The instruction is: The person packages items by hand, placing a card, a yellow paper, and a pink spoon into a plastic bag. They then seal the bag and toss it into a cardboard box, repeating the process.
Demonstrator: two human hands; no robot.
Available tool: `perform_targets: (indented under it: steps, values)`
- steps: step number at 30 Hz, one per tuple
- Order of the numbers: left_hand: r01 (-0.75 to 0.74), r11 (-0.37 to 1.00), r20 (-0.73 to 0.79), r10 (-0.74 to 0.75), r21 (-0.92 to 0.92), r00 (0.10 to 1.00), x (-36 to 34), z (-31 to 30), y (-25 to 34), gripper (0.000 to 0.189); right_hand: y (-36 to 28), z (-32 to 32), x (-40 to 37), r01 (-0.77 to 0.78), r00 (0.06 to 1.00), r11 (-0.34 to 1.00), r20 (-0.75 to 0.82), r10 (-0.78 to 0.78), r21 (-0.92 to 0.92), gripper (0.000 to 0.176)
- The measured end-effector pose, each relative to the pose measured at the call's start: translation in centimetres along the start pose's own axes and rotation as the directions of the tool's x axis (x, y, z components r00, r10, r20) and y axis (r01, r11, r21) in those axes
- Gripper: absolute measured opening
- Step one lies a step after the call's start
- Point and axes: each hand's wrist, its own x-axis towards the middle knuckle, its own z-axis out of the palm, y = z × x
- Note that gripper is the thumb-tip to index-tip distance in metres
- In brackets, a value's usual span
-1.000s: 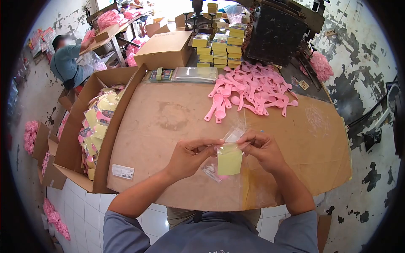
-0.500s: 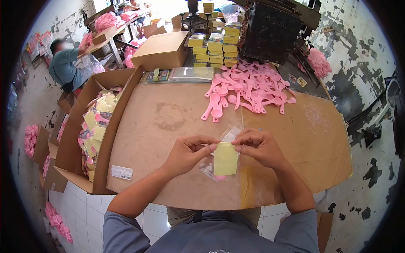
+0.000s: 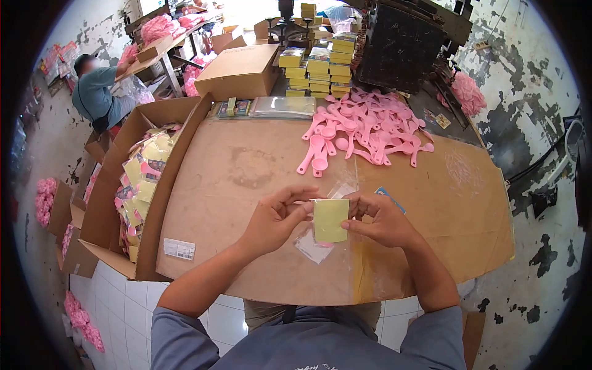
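Note:
Between my hands is a pale yellow card [image 3: 331, 220] in a clear plastic bag [image 3: 312, 248]. A bit of pink plastic shows under the card's lower edge. My left hand [image 3: 279, 217] is closed, with thumb and fingertips at the bag's upper left edge. My right hand [image 3: 385, 219] pinches the card's right side, thumb in front and fingers behind. More clear plastic [image 3: 343, 190] lies just beyond the card. A blue-edged card [image 3: 390, 200] shows past my right fingers, partly hidden by them.
Pink measuring spoons [image 3: 370, 129] lie heaped at the back, before stacks of cards [image 3: 319, 65]. Clear bags [image 3: 283, 107] lie beside them. On the left stands an open carton [image 3: 163, 203] with filled packets. A person [image 3: 98, 95] sits at another table, far left.
The yellow card has moved slightly away from my body. My right thumb has gone from its top corner down to its right side. More of the blue-edged card shows beside my right hand.

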Motion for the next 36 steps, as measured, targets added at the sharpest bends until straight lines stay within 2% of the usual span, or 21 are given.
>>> perform_targets:
  steps: [3, 6, 9, 10, 11, 12, 13, 15, 16, 17, 18, 19, 21, 24, 27, 28, 31, 33, 34, 36]
  values:
    - [-0.063, 0.995, -0.011, 0.064, 0.074, 0.998, -0.3, 1.1, 0.2, 0.034, -0.3, 0.0, -0.2, 0.049, 0.999, 0.999, 0.001, -0.049, -0.019, 0.039]
    - [0.19, 0.973, 0.218, -0.216, 0.134, 0.952, -0.2, -1.0, 0.4, 0.034, -1.0, -0.2, 0.1, 0.075, 0.994, 0.973, -0.092, -0.057, 0.217, 0.035]
    - [0.166, 0.981, 0.0, -0.167, 0.096, 0.986, 0.3, -2.9, 2.1, 0.031, -1.8, -3.3, -0.4, 0.038, 0.967, 0.999, -0.252, -0.039, -0.007, 0.036]
    - [-0.039, 0.999, -0.165, 0.033, -0.028, 0.986, 0.3, -4.3, 1.7, 0.032, -2.1, -4.6, -0.6, -0.001, 0.955, 0.983, -0.292, -0.054, -0.186, 0.037]
    - [-0.258, 0.959, -0.343, 0.206, -0.114, 0.917, 0.4, -5.3, 2.1, 0.032, -2.5, -6.0, -0.9, -0.049, 0.941, 0.934, -0.329, -0.076, -0.355, 0.037]
    - [-0.426, 0.892, -0.537, 0.287, -0.153, 0.793, 0.5, -6.2, 3.1, 0.037, -2.6, -7.1, -1.4, -0.103, 0.927, 0.854, -0.361, -0.104, -0.511, 0.038]
    - [-0.516, 0.845, -0.664, 0.307, -0.139, 0.682, 0.6, -6.0, 4.8, 0.048, -2.2, -8.0, -2.1, -0.17, 0.923, 0.814, -0.38, -0.066, -0.555, 0.039]
    - [-0.473, 0.857, -0.587, 0.278, -0.206, 0.76, 0.7, -5.9, 4.7, 0.051, -1.1, -9.3, -2.9, -0.297, 0.907, 0.716, -0.422, 0.004, -0.632, 0.043]
    - [-0.449, 0.861, -0.549, 0.263, -0.237, 0.793, 0.4, -5.8, 4.5, 0.052, -0.6, -9.4, -3.3, -0.305, 0.924, 0.71, -0.378, 0.06, -0.634, 0.043]
    - [-0.354, 0.926, -0.472, 0.256, -0.129, 0.843, 0.9, -6.0, 2.4, 0.05, 0.0, -9.4, -3.6, -0.311, 0.937, 0.703, -0.329, 0.116, -0.639, 0.044]
    - [-0.186, 0.98, -0.361, 0.199, 0.07, 0.911, 0.8, -6.0, 0.9, 0.045, 0.6, -9.2, -3.9, -0.317, 0.945, 0.696, -0.279, 0.172, -0.644, 0.044]
    - [-0.029, 0.958, -0.261, 0.106, 0.284, 0.959, 1.0, -4.6, 0.5, 0.04, 1.1, -9.0, -4.0, -0.314, 0.943, 0.711, -0.291, 0.16, -0.629, 0.045]
    - [0.035, 0.833, -0.11, 0.031, 0.551, 0.993, 1.3, -1.7, 0.1, 0.031, 2.2, -8.4, -3.9, -0.311, 0.937, 0.742, -0.323, 0.134, -0.594, 0.047]
    - [-0.168, 0.473, 0.111, 0.146, 0.865, 0.983, 1.8, 0.6, -2.0, 0.033, 2.6, -8.5, -3.6, -0.322, 0.932, 0.75, -0.333, 0.144, -0.577, 0.038]
    - [-0.218, 0.443, 0.137, 0.208, 0.87, 0.968, 2.9, 1.4, -3.5, 0.028, 2.5, -8.7, -3.4, -0.393, 0.895, 0.841, -0.365, 0.256, -0.373, 0.031]
    - [-0.234, 0.44, 0.139, 0.236, 0.867, 0.962, 3.3, 1.6, -3.8, 0.026, 2.7, -8.9, -3.5, -0.353, 0.905, 0.869, -0.361, 0.225, -0.345, 0.028]
    - [-0.061, 0.608, 0.023, 0.071, 0.792, 0.997, 3.5, 1.5, -3.6, 0.025, 3.1, -9.5, -3.6, -0.258, 0.918, 0.925, -0.369, 0.144, -0.28, 0.022]
    - [0.047, 0.799, -0.06, -0.013, 0.599, 0.998, 3.3, 1.8, -2.8, 0.024, 2.3, -9.3, -3.3, -0.231, 0.915, 0.937, -0.387, 0.116, -0.264, 0.02]
    - [0.102, 0.869, -0.094, -0.064, 0.483, 0.994, 3.3, 1.8, -2.6, 0.023, 2.1, -8.9, -3.2, -0.149, 0.935, 0.976, -0.345, 0.086, -0.161, 0.019]
    - [0.103, 0.886, -0.075, -0.078, 0.453, 0.994, 3.4, 1.5, -2.7, 0.021, 1.9, -7.5, -2.9, 0.008, 0.961, 0.998, -0.275, 0.009, 0.06, 0.016]
